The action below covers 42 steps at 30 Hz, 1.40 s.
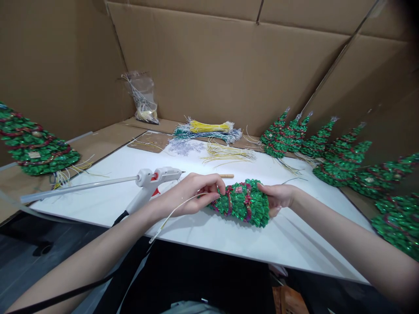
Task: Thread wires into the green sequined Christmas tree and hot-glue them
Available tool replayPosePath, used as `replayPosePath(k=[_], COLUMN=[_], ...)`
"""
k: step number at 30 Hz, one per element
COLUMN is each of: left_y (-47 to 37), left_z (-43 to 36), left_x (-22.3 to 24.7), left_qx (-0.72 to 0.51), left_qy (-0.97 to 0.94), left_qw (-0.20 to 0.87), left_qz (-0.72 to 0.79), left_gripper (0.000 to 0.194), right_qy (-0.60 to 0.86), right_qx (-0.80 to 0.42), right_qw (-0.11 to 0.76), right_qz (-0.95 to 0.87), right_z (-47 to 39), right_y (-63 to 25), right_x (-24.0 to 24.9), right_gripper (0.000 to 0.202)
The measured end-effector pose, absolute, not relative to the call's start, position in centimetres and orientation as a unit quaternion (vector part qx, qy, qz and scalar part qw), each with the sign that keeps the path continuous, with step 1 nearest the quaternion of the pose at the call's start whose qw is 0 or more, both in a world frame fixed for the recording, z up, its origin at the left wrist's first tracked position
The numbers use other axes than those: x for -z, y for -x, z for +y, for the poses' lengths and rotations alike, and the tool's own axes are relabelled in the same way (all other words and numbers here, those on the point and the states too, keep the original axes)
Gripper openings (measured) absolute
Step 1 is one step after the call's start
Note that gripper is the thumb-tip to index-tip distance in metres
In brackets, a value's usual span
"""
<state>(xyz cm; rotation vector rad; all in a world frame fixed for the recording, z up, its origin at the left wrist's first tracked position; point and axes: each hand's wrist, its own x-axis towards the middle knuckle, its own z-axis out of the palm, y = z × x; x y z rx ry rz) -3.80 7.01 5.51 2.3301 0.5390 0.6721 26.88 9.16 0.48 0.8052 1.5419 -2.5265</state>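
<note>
Near the front edge of the white table (307, 248), the right hand (276, 199) clasps the base of the sideways green tree (240, 204). The left hand (204, 194) pinches its tip, perhaps the pale wire (170, 213) too.

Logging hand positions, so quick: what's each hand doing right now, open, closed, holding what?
Left hand: closed by the green tree, apparently pinching a pale wire.
Right hand: closed on that tree's wide end.
</note>
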Motion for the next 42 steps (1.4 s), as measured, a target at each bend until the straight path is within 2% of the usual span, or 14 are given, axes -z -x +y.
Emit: replayPosePath(k=[26,42], left_y=[2.4,3.2], left_z=[6.9,7.3], left_x=[-5.5,-6.0], left_qx=[-0.246,-0.27], left_qy=[-0.874,-0.833], left_qw=[0.338,0.414], left_qz=[0.248,0.248], left_gripper=[0.014,0.014], right_qy=[-0.277,-0.251], right_qx=[0.814,0.824], right_qw=[0.034,0.029], right_qz=[0.509,0.507], right_z=[9.0,8.9], right_y=[-26.7,-26.6], right_x=[-0.5,-0.5], right_gripper=[0.078,0.077])
